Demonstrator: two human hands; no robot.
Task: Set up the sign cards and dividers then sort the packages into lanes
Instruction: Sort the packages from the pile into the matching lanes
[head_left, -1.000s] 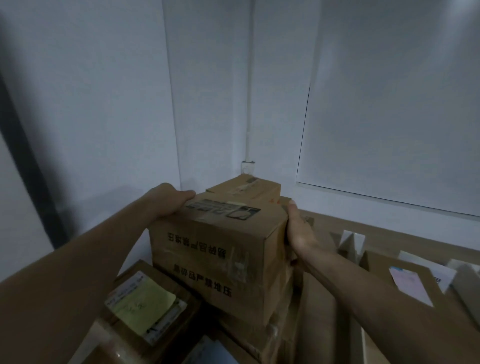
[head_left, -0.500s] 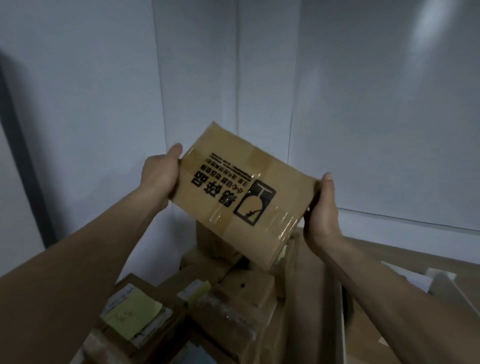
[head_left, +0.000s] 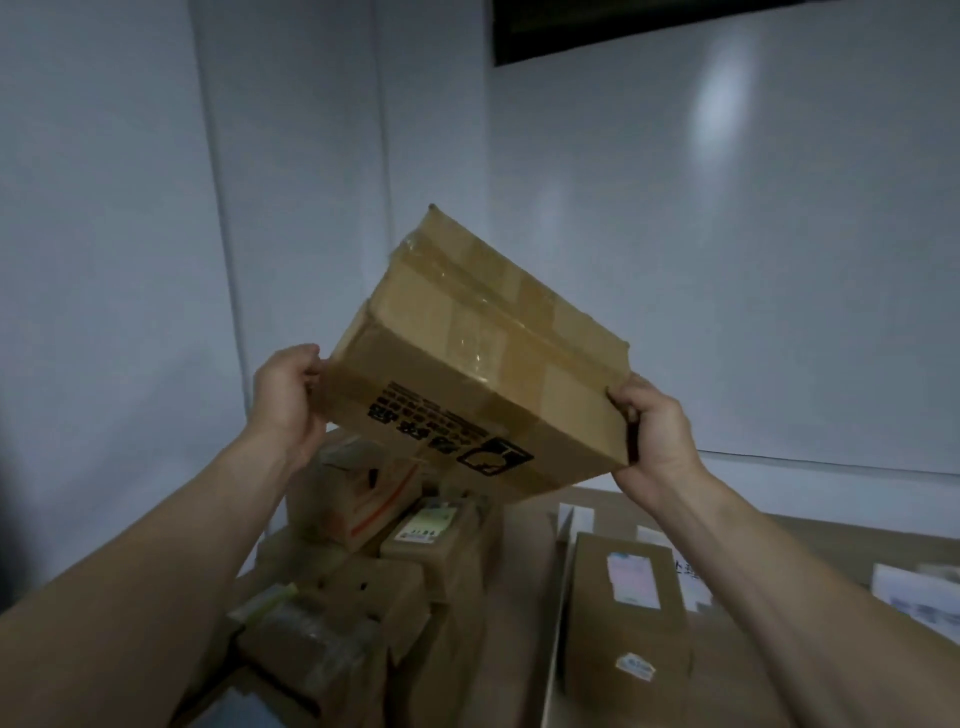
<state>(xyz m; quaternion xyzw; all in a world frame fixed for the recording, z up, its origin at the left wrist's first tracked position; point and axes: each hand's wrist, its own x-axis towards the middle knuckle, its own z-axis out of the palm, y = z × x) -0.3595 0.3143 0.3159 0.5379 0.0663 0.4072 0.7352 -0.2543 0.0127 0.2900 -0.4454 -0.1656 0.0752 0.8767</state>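
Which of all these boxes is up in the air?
The taped box with black print, gripped by left hand and right hand; the rest lie below it.

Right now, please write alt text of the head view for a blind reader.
A left hand and a right hand hold a taped brown cardboard box tilted above a pile of brown cardboard packages.
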